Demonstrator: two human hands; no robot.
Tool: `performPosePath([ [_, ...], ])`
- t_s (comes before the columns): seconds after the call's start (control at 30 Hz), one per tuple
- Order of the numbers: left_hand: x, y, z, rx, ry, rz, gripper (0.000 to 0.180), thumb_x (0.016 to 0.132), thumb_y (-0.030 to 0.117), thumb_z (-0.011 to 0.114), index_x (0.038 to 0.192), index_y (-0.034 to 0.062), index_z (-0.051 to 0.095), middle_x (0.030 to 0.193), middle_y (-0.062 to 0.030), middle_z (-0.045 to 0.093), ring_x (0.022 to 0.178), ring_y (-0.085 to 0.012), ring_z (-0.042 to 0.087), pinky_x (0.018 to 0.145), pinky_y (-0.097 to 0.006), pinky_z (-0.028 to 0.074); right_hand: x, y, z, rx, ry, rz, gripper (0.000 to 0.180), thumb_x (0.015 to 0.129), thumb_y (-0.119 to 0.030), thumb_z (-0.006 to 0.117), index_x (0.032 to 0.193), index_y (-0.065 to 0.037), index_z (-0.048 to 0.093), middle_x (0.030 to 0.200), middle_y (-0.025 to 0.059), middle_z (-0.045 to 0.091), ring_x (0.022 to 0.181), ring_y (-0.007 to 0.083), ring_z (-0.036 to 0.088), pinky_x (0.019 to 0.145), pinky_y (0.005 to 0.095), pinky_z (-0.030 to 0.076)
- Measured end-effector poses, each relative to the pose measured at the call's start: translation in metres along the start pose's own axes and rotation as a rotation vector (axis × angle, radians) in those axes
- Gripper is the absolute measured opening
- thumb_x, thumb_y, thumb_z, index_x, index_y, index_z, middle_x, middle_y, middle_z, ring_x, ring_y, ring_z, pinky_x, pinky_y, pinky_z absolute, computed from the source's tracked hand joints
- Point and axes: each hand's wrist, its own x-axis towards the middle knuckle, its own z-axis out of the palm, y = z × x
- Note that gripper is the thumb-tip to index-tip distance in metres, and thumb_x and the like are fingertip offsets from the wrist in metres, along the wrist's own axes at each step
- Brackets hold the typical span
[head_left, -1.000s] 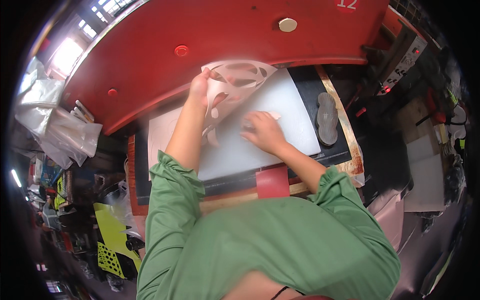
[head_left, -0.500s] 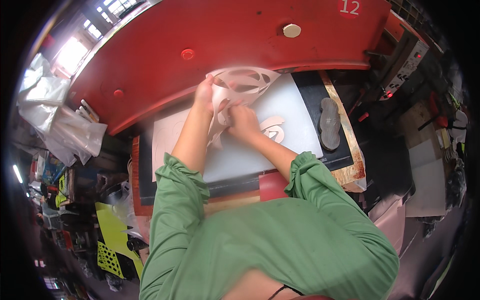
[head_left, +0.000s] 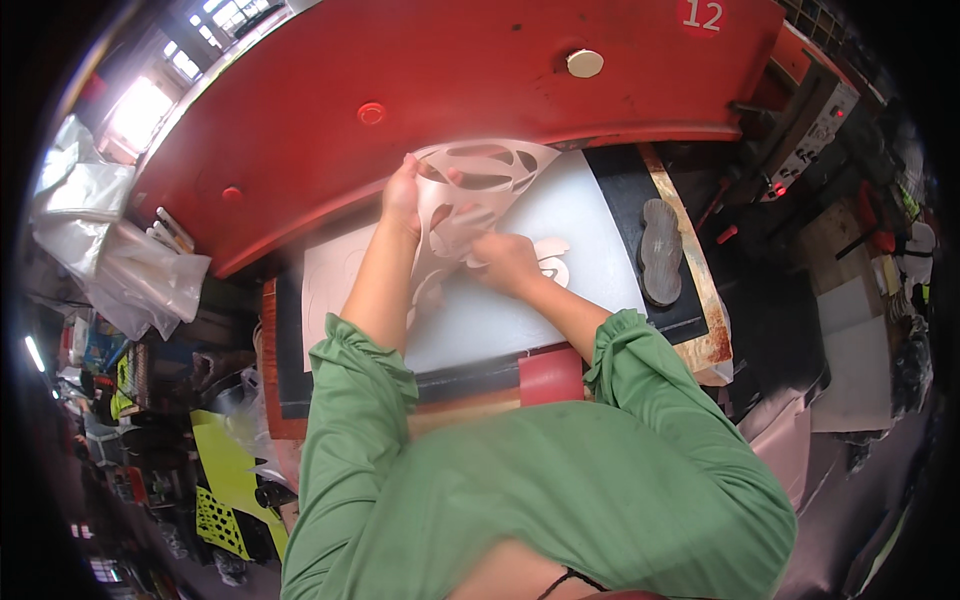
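Note:
A pale pink sheet point(head_left: 437, 195) with several curved holes cut through it is lifted off the board, partly folded over. At its left edge, my left hand point(head_left: 402, 197) grips it, thumb upward. My right hand point(head_left: 508, 264) is closed at the sheet's lower right, pinching a loose pale cut piece point(head_left: 462, 234) that is blurred; its fingertips are partly hidden. Just beyond the right hand, several curved cut pieces point(head_left: 553, 262) lie on the white board point(head_left: 590, 235). Left of my left forearm, more pale sheet point(head_left: 330, 262) with curved cut lines lies flat.
A red machine beam point(head_left: 470, 70) spans the far side. On the black pad at right rests a wavy-edged grey block point(head_left: 660, 250). A control box point(head_left: 815, 135) with red lights stands farther right. Clear plastic bags point(head_left: 120, 235) hang at left; a red piece point(head_left: 551, 375) lies at the near edge.
My right hand has drawn back slightly to the right and down, with a pale cut piece now showing at its fingers. My left hand still holds the sheet up.

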Motion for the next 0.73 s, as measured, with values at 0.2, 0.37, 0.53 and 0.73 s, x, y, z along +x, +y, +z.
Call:
performPosePath([
  [0.2, -0.004, 0.017, 0.006, 0.067, -0.012, 0.024, 0.05, 0.106, 0.049, 0.025, 0.125, 0.0088, 0.047, 0.11, -0.0171, 0.06, 0.104, -0.0305, 0.062, 0.082, -0.07, 0.051, -0.01, 0.013, -0.047, 0.085, -0.027, -0.019, 0.015, 0.076, -0.02, 0.07, 0.072, -0.01, 0.061, 0.072, 0.0081, 0.061, 0.068, 0.0322, 0.062, 0.059, 0.0428, 0.049],
  [0.37, -0.018, 0.022, 0.035, 0.166, -0.039, 0.014, 0.05, 0.106, 0.046, 0.025, 0.126, 0.0057, 0.048, 0.112, -0.018, 0.059, 0.104, -0.0311, 0.063, 0.082, -0.068, 0.054, -0.013, 0.025, -0.086, -0.215, -0.34, -0.022, 0.03, 0.074, -0.021, 0.074, 0.099, -0.008, 0.063, 0.094, 0.0116, 0.064, 0.087, 0.031, 0.063, 0.062, 0.0398, 0.052],
  [0.53, -0.031, 0.025, 0.069, 0.167, -0.016, -0.033, 0.052, 0.107, 0.047, 0.023, 0.115, 0.0083, 0.057, 0.108, -0.0152, 0.059, 0.104, -0.0321, 0.062, 0.09, -0.069, 0.046, 0.004, 0.033, -0.037, 0.274, -0.113, 0.513, 0.039, 0.078, -0.02, 0.068, 0.114, -0.006, 0.06, 0.105, 0.0149, 0.063, 0.103, 0.0307, 0.061, 0.08, 0.0401, 0.052],
  [0.73, -0.033, 0.028, 0.074, 0.095, -0.039, -0.061, 0.057, 0.106, 0.049, 0.023, 0.127, 0.0084, 0.056, 0.116, -0.0186, 0.06, 0.11, -0.035, 0.058, 0.098, -0.072, 0.038, 0.053, 0.039, 0.022, 1.406, 0.043, 1.0, 0.055, 0.089, -0.033, 0.066, 0.137, -0.014, 0.047, 0.132, 0.0166, 0.057, 0.121, 0.0312, 0.055, 0.097, 0.051, 0.045],
])
